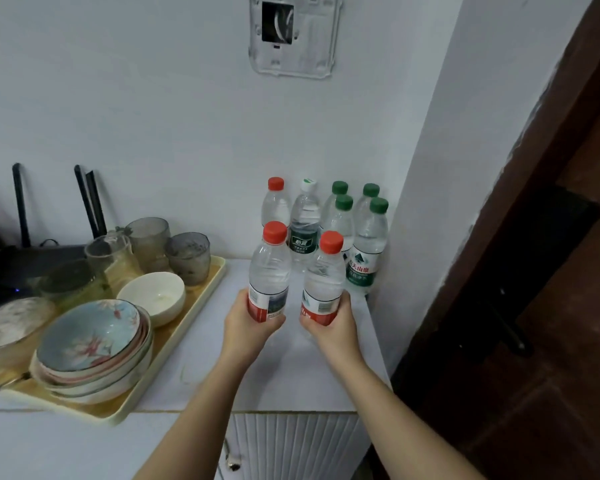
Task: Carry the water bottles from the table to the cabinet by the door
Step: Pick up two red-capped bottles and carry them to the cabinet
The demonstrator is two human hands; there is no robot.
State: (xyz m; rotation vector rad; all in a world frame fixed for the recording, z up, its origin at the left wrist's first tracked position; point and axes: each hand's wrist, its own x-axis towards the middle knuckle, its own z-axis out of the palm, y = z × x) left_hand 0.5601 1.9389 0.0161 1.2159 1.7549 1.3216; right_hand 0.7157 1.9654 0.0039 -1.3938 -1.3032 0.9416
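My left hand [248,327] grips the base of an upright red-capped water bottle [270,268]. My right hand [329,329] grips a second red-capped bottle [324,277] beside it. Both bottles are held just above the white cabinet top [284,372]. Behind them, in the corner by the wall, stand several more bottles: one with a red cap [275,202], one with a white cap and dark green label [304,223], and several green-capped ones [369,237].
A cream tray [194,313] on the left carries stacked patterned bowls [94,344], a white bowl [151,296] and glass cups [187,254]. A black router [32,265] sits behind it. A dark brown door [541,271] stands at the right.
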